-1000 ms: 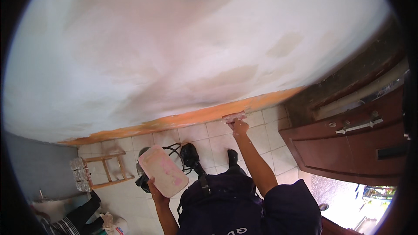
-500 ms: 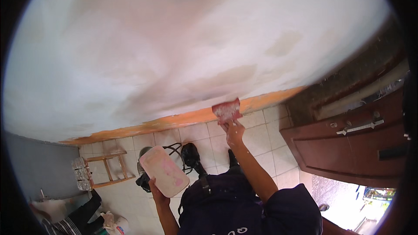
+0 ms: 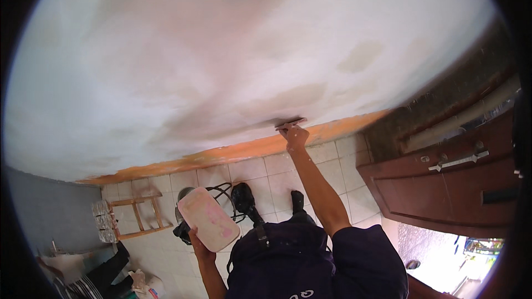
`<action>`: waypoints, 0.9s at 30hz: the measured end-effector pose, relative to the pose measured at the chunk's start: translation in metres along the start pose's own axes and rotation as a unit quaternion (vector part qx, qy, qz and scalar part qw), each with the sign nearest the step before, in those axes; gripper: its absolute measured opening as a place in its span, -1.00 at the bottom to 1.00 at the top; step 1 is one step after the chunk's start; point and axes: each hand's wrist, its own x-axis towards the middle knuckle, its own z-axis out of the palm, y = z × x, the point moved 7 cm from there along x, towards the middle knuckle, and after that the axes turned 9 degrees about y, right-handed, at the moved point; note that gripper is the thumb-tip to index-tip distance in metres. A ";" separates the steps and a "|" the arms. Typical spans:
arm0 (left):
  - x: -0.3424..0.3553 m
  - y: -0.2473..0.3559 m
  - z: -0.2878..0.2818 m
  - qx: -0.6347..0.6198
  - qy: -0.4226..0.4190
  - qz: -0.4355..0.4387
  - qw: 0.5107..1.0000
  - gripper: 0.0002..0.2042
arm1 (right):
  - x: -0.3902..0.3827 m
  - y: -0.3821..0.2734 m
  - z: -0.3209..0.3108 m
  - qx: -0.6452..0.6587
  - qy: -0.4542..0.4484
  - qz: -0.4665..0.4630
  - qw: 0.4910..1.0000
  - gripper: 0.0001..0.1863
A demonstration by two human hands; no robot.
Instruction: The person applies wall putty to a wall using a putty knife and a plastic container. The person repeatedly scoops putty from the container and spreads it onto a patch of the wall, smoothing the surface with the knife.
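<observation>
Where fingers (image 3: 285,128) grip, scraper (image 3: 297,121), long axis sideways

Most fingers of the left hand (image 3: 203,245) go out of sight beneath the pink-stained board (image 3: 208,219), and that forearm (image 3: 212,274) is cut off at the lower edge. The right hand (image 3: 296,138) has its scraper (image 3: 291,124) turned nearly edge-on to me, so I can't tell how much of the blade meets the wall (image 3: 221,61). The board also covers part of a dark thing (image 3: 180,235). A striped cloth (image 3: 86,287) is cut off at lower left; glare blurs the small things outside (image 3: 481,245).
</observation>
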 end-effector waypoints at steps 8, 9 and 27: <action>-0.002 -0.006 -0.008 0.004 0.018 0.000 1.000 -0.44 | -0.096 -0.024 -0.044 0.099 0.042 0.263 0.959 -0.87; -0.001 -0.006 -0.005 -0.004 0.010 0.001 1.000 -0.44 | -0.101 -0.005 -0.056 0.099 0.051 0.290 0.951 -0.86; -0.006 -0.003 -0.003 -0.002 0.020 0.012 1.000 -0.48 | -0.115 -0.052 -0.021 0.122 0.112 0.240 0.957 -0.85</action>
